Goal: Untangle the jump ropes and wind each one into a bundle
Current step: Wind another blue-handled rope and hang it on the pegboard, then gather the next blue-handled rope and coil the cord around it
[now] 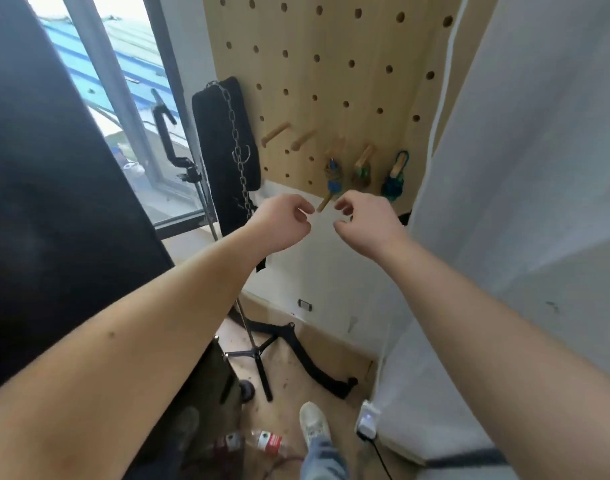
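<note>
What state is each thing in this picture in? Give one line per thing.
left hand: fingers loosely curled, holding nothing
right hand: fingers loosely curled, holding nothing
blue jump rope: bundled, hung on a peg, handle dangling
green jump rope: bundled, hung on a peg
teal jump rope: bundled, hung on a peg
leftmost peg: bare
chain: hanging down
water bottle: lying on the floor

Three rope bundles (pixel 333 174) (pixel 361 171) (pixel 393 184), two bare pegs (pixel 276 132) (pixel 303 138), two hands (pixel 283 221) (pixel 367 221).

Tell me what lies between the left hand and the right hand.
The head view shows the tip of a pale wooden jump-rope handle, hanging under a blue rope bundle, between the left hand and the right hand.
</note>
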`<state>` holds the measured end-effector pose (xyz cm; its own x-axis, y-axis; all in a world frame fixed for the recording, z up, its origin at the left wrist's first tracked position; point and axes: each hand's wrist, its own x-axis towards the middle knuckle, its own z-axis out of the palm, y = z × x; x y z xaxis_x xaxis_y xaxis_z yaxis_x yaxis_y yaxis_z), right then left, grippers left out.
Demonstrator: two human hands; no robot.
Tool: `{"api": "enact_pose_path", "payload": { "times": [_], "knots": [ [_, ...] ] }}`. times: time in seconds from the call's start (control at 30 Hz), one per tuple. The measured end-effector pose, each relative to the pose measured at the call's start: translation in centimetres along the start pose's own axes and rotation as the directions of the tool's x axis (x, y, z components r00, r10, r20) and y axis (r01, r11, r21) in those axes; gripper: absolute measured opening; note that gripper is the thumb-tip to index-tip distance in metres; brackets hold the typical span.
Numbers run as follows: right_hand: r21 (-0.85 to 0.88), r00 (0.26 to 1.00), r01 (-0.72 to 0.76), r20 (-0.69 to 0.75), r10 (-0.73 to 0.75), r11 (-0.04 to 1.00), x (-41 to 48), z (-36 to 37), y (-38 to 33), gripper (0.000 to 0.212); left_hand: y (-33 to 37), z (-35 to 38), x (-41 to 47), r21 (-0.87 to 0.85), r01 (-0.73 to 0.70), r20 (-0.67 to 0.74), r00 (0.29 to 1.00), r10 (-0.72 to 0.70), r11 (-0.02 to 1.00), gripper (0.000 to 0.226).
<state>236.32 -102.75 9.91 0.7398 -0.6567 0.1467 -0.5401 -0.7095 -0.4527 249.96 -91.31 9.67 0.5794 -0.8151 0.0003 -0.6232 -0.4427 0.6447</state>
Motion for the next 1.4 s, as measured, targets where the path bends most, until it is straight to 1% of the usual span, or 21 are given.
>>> {"api": "enact_pose_path", "payload": {
  "times": [0.1, 0.23, 0.37, 0.43, 0.57, 0.67, 0.77, 0.87, 1.0, 1.1, 1.27, 1.4],
  "knots": [
    [0.003, 0.998, -0.053, 0.033, 0.053, 0.999, -5.4, 0.5, 0.2, 0.034, -0.3, 1.5, -4.6, -0.027, -0.011, 0.071, 0.997, 0.013, 1.000, 0.033],
    [0.003, 0.984, -0.136, 0.113, 0.134, 0.991, -12.3, 0.7, 1.2, 0.036, -0.6, 3.9, -9.3, -0.047, 0.002, 0.153, 0.988, 0.005, 0.999, 0.035],
    [-0.059, 0.963, -0.190, 0.183, 0.198, 0.980, -18.0, 1.2, 2.9, 0.039, -1.1, 7.0, -13.4, -0.015, 0.031, 0.248, 0.968, -0.026, 0.999, 0.044],
    [-0.078, 0.955, -0.201, 0.207, 0.213, 0.976, -20.3, 1.6, 3.8, 0.041, -1.7, 8.6, -15.3, -0.015, 0.052, 0.266, 0.963, -0.046, 0.999, 0.050],
    [-0.031, 0.936, -0.225, 0.272, 0.225, 0.974, -25.0, 3.3, 5.6, 0.049, -2.5, 11.5, -19.9, -0.076, 0.127, 0.342, 0.935, -0.094, 0.989, 0.065],
    [0.018, 0.912, -0.262, 0.333, 0.242, 0.965, -28.5, 4.8, 7.4, 0.055, -3.0, 13.8, -23.5, -0.051, 0.136, 0.360, 0.927, -0.109, 0.989, 0.066],
    [0.028, 0.892, -0.271, 0.384, 0.240, 0.962, -32.0, 6.8, 9.6, 0.058, -3.4, 17.1, -26.9, -0.027, 0.217, 0.390, 0.901, -0.189, 0.976, 0.065],
    [0.047, 0.870, -0.304, 0.420, 0.258, 0.951, -35.5, 9.0, 11.8, 0.056, -3.4, 21.0, -30.4, 0.001, 0.297, 0.380, 0.883, -0.275, 0.955, 0.062],
    [0.053, 0.821, -0.343, 0.503, 0.271, 0.938, -40.3, 13.1, 14.9, 0.057, -5.1, 26.6, -34.6, 0.026, 0.397, 0.402, 0.836, -0.373, 0.918, 0.056],
    [0.059, 0.793, -0.372, 0.538, 0.284, 0.926, -43.4, 17.6, 17.5, 0.058, -8.1, 31.3, -36.7, 0.067, 0.433, 0.420, 0.805, -0.419, 0.899, 0.053],
    [0.065, 0.728, -0.440, 0.610, 0.313, 0.896, -47.0, 27.0, 20.8, 0.057, -15.0, 38.9, -38.3, 0.049, 0.490, 0.472, 0.756, -0.453, 0.870, 0.050],
    [0.048, 0.689, -0.488, 0.634, 0.351, 0.871, -49.4, 36.8, 24.0, 0.054, -22.4, 46.1, -38.5, 0.048, 0.531, 0.493, 0.725, -0.482, 0.846, 0.032]
  ]
}}
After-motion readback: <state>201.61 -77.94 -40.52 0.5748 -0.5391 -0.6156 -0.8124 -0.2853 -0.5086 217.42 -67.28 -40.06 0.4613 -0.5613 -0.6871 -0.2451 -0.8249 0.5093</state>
